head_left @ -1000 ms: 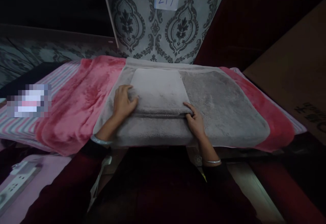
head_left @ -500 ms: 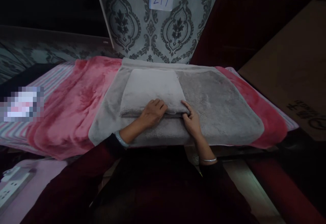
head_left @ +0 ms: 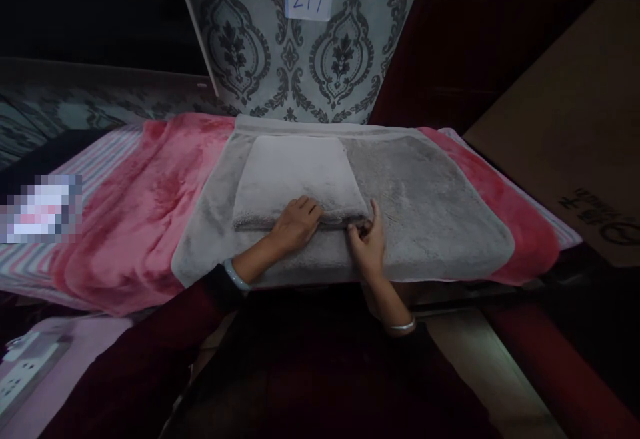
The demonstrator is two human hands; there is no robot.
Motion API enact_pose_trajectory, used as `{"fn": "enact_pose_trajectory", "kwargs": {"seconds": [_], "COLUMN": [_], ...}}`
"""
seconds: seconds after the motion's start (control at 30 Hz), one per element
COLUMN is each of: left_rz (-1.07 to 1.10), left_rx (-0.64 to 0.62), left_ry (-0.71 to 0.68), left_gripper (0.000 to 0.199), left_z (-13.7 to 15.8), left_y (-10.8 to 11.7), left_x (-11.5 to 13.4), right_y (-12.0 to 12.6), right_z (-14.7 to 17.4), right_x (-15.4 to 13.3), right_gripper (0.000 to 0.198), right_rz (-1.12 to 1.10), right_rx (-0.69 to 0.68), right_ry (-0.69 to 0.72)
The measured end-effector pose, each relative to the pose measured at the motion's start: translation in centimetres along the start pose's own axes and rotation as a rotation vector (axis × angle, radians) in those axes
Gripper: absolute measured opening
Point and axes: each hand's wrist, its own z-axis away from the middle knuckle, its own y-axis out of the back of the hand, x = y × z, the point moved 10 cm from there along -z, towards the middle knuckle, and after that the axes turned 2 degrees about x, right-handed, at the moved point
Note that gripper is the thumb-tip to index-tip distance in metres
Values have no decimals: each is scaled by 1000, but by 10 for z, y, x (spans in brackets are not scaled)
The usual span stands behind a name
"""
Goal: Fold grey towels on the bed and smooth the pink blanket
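Note:
A folded light-grey plush blanket [head_left: 297, 172] lies as a flat rectangle on a larger spread grey plush cover [head_left: 425, 192]. My left hand [head_left: 299, 221] rests at the middle of its front edge, fingers curled over the fold. At the front right corner is my right hand [head_left: 367, 239]. Its thumb presses the edge and its index finger points up beside the corner, while the other fingers bend in underneath and are partly hidden.
Pink plush cloth [head_left: 135, 212] and striped fabric show under the grey cover. A cardboard box [head_left: 565, 119] leans in from the right. A dark screen [head_left: 95, 12] hangs at the back left. A power strip [head_left: 25, 372] lies at the lower left.
My right hand has shifted slightly left at the corner, its index finger now lifted off the blanket's top. My left hand keeps its place on the front edge. The whole view has moved a little.

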Motion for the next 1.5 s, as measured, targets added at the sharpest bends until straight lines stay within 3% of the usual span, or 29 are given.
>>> {"fn": "enact_pose_trajectory", "kwargs": {"seconds": [0.1,0.2,0.33,0.47,0.57,0.67,0.77,0.97,1.2,1.5], "left_rz": [58,121,119,83,33,0,-14,-151,-108,-128], "left_rx": [-68,-119,-110,-81,-11,78,114,100,81,67], "left_ry": [-3,-18,-24,2,50,62,45,57,2,-70], "left_gripper": [21,32,43,47,38,22,18,13,22,31], "left_z": [0,9,29,49,66,83,94,83,62,72], "left_y": [4,14,26,32,41,49,48,45,36,32], "left_x": [-11,-26,-43,-52,-58,-55,-47,-39,-32,-35], "right_y": [9,9,0,-34,-57,-69,-72,-72,-72,-74], "right_z": [20,34,37,27,20,9,-3,-16,-18,-16], "right_x": [-7,-26,-59,-84,-88,-82,-76,-76,-75,-73], "right_gripper": [40,17,19,35,46,38,34,30,28,24], "right_rz": [-55,-7,122,357,475,464,419,389,347,371], "right_rx": [58,2,-73,-253,-375,-438,-447,-427,-427,-519], "right_ry": [36,196,395,539,614,617,585,546,525,574]}}
